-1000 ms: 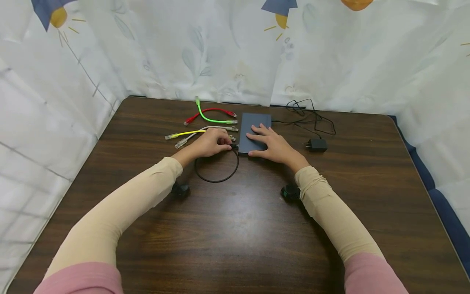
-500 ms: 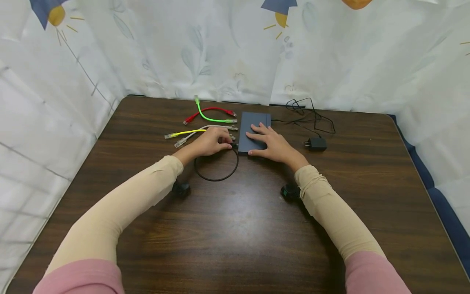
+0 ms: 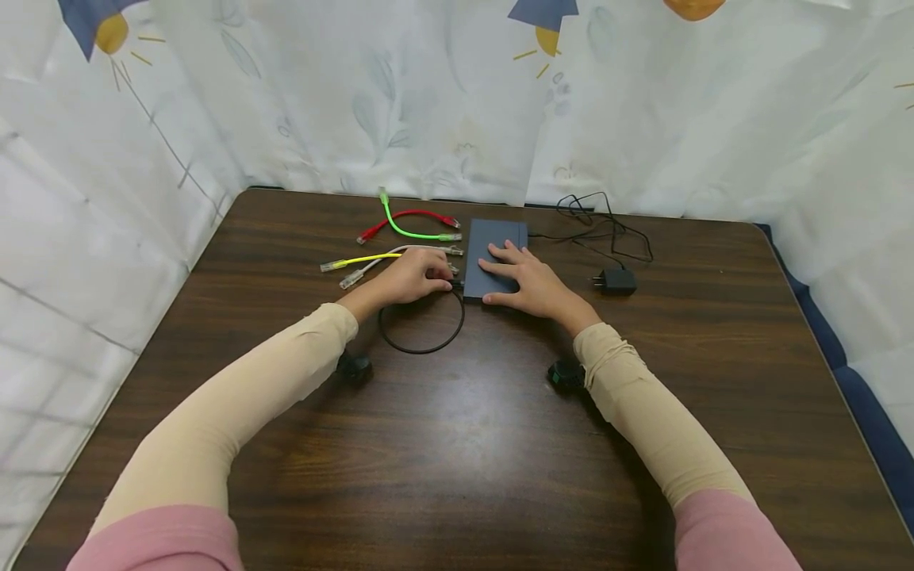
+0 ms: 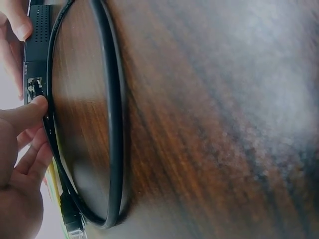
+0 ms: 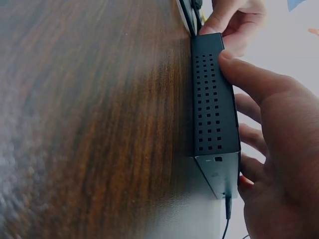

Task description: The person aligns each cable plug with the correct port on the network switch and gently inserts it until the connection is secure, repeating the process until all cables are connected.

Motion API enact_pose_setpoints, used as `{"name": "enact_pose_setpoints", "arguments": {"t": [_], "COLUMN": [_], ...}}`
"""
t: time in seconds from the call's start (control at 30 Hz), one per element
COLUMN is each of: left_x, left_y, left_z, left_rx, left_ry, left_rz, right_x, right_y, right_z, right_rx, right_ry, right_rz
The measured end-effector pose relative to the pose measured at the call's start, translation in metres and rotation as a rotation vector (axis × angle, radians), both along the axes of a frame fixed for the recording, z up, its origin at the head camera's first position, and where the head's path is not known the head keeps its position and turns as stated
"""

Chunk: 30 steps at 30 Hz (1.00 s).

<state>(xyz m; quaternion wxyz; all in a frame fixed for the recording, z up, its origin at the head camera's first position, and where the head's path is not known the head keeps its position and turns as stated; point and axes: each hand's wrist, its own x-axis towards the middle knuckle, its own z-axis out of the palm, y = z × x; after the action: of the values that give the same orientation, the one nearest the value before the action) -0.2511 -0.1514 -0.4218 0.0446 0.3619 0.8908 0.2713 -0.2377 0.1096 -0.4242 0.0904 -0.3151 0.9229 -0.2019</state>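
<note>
The left hand (image 3: 412,276) pinches one end of a black Ethernet cable (image 3: 423,352) between thumb and fingers at the port side of a network switch (image 3: 491,235) lying on the tabletop (image 3: 464,460); the right hand (image 3: 535,284) rests on the switch, fingers spread.

- Under the grip: a dark wood-grain tabletop (image 3: 428,500), its far corners rounded.
- Behind the grip: a creased white curtain (image 3: 457,95) — printed with pale leaf sprigs.
- Far right of it: navy fabric (image 3: 864,404).
- Nearer than the grip: soft glare (image 3: 471,424) — whitish, blurred.
</note>
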Motion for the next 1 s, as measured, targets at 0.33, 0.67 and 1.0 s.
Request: {"name": "enact_pose_setpoints", "arguments": {"t": [0.33, 0.67, 1.0], "left_x": [-0.0007, -0.0021, -0.0030], "left_y": [0.0004, 0.0009, 0.0021], "left_z": [-0.0011, -0.0012, -0.0002], "left_rx": [0.015, 0.007, 0.021], "left_ry": [0.034, 0.030, 0.021], "left_rz": [-0.031, -0.037, -0.039], "right_x": [0.0009, 0.0009, 0.0026], "right_y": [0.0014, 0.0007, -0.0010], "right_z": [-0.0026, -0.0025, 0.0014], "right_rx": [0.004, 0.015, 0.021], "right_ry": [0.023, 0.043, 0.051], "right_rz": [0.023, 0.023, 0.023]}}
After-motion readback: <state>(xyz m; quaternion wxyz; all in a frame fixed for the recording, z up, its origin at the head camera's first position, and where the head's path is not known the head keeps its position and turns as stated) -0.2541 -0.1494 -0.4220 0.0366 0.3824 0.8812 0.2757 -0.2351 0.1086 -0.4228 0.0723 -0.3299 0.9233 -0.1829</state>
